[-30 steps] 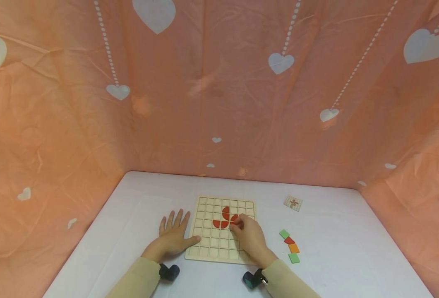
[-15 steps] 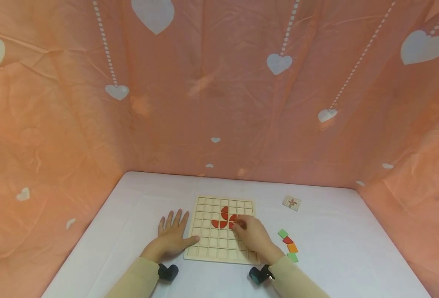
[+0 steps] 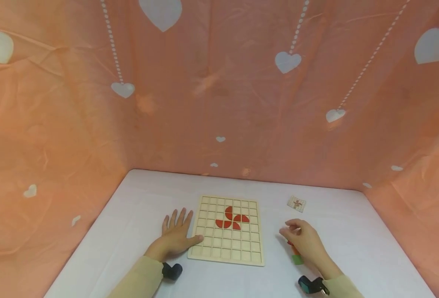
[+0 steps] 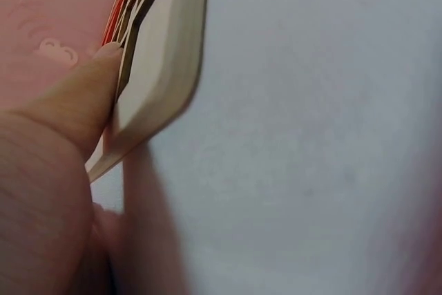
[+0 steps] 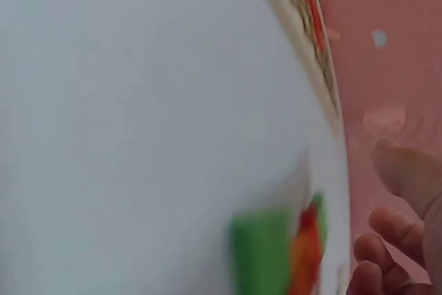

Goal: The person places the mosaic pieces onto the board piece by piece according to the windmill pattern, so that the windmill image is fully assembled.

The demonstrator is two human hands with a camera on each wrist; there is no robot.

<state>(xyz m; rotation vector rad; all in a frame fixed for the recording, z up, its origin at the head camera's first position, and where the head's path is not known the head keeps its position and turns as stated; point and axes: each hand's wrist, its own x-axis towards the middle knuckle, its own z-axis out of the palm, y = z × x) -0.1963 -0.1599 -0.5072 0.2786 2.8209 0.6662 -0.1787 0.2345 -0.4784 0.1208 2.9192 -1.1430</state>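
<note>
A square wooden grid board (image 3: 224,251) bears several red quarter-round pieces (image 3: 229,224) in a pinwheel shape. My left hand (image 3: 174,239) lies spread on the white table at the board's left side, its thumb on the rim; in the left wrist view that thumb (image 4: 83,91) presses the board's edge (image 4: 162,67). Over a short row of loose tiles hovers my right hand (image 3: 305,241), fingers loosely bent and holding nothing. Beneath it show a green tile (image 3: 297,259) and part of an orange tile (image 3: 295,251); the hand hides the row's far end. In the right wrist view the thumb (image 5: 407,174) stands apart from the fingers.
A small card (image 3: 296,203) printed with a pinwheel on a grid lies at the back right of the white table (image 3: 159,184). Orange cloth (image 3: 204,103) with white hearts stands around the table's back and sides. Each wrist wears a dark camera.
My right hand has left the red pieces on the board and moved right, over the loose tiles. The whole red pinwheel now shows. My left hand stays at the board's edge.
</note>
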